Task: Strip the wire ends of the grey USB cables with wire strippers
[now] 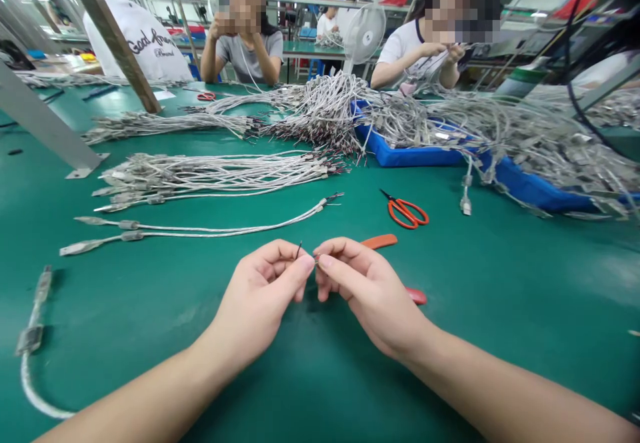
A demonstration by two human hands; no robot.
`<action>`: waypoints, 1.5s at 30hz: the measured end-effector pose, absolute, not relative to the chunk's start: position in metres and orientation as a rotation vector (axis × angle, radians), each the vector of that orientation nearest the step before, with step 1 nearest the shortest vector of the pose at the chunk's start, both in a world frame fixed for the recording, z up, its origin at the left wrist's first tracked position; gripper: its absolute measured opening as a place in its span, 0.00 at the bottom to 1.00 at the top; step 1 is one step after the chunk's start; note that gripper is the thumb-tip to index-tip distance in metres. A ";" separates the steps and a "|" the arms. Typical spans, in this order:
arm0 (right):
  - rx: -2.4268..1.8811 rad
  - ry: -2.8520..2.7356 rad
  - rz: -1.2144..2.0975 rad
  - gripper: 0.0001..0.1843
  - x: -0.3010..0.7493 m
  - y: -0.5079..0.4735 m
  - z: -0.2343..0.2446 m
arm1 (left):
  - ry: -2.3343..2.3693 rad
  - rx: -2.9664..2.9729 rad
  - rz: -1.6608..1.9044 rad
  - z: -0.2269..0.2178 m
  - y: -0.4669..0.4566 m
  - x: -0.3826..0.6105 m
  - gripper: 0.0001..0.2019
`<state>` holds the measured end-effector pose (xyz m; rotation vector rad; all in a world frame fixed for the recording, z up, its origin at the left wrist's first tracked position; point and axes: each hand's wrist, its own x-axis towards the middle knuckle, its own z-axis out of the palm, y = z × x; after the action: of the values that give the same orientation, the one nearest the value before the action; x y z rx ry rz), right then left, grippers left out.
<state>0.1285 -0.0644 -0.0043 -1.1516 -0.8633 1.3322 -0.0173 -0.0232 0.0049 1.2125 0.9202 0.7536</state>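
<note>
My left hand [267, 293] and my right hand [367, 290] meet fingertip to fingertip in the middle, low over the table. Both pinch the thin wires [299, 251] of a cable end; a dark strand sticks up by the left index finger. A USB cable [35, 380] with a clear plug lies at the left and passes under my left forearm; its link to the wires is hidden. Partly covered by my right hand is a tool with an orange handle [380, 241] and a red handle [416, 296]; its head is out of sight.
Orange-handled scissors [407, 213] lie beyond my right hand. Two USB cables [200, 232] and a cable bundle [215, 176] lie at left. Heaped cables fill blue trays [415, 156]. A metal post [50, 123] stands at left. Co-workers [420, 56] sit opposite near a fan [365, 33].
</note>
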 end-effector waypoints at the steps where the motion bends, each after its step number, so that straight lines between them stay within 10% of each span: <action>1: -1.141 -0.871 1.310 0.09 0.129 -0.065 -0.004 | 0.918 1.215 0.745 0.005 -0.023 -0.018 0.11; 22: -1.093 -0.806 1.437 0.10 0.129 -0.060 -0.004 | 0.664 1.131 0.520 0.000 -0.021 -0.022 0.11; 35: -1.737 -1.688 0.775 0.13 0.180 -0.054 0.026 | 0.869 1.003 0.764 0.003 -0.009 -0.026 0.13; 45: -1.335 -1.215 1.189 0.12 0.131 -0.051 0.031 | 0.792 1.081 0.814 0.005 -0.017 -0.023 0.13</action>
<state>0.1315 -0.0512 0.0310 -1.3353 -1.2154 1.1893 -0.0234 -0.0173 0.0054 1.0810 0.7916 0.8139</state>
